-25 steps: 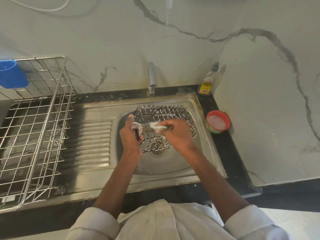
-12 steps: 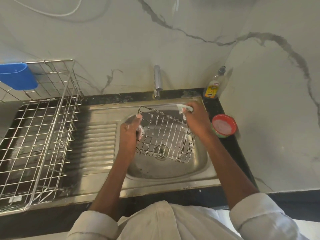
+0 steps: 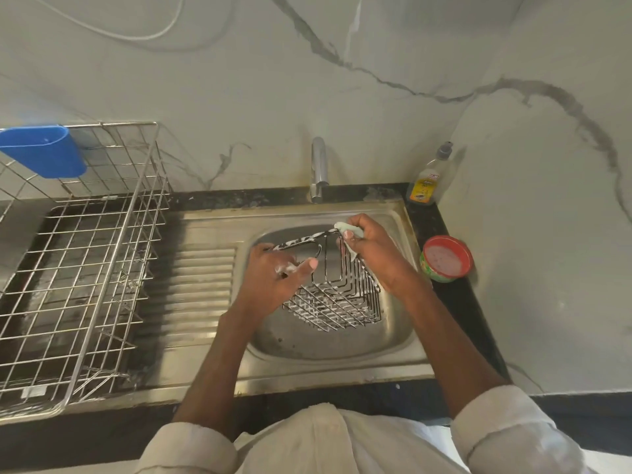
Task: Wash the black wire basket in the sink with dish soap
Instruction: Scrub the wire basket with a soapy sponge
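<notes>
Soft, even, slightly dim light with a greenish cast. Mild glare on sink steel, soft shadow behind bottle. Wide-angle bowing at edges; focus slightly soft throughout.

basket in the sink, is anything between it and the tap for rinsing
Nothing visible does. The black wire basket is tilted in the sink, held by the left hand, while the right hand holds a soapy cloth to its rim. The tap stands just behind, with bare basin between.

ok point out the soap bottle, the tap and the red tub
soap bottle (image 3: 425,188), head view, on its yellow label
tap (image 3: 318,165), head view, on its metal spout
red tub (image 3: 446,258), head view, on the pale contents inside
</notes>
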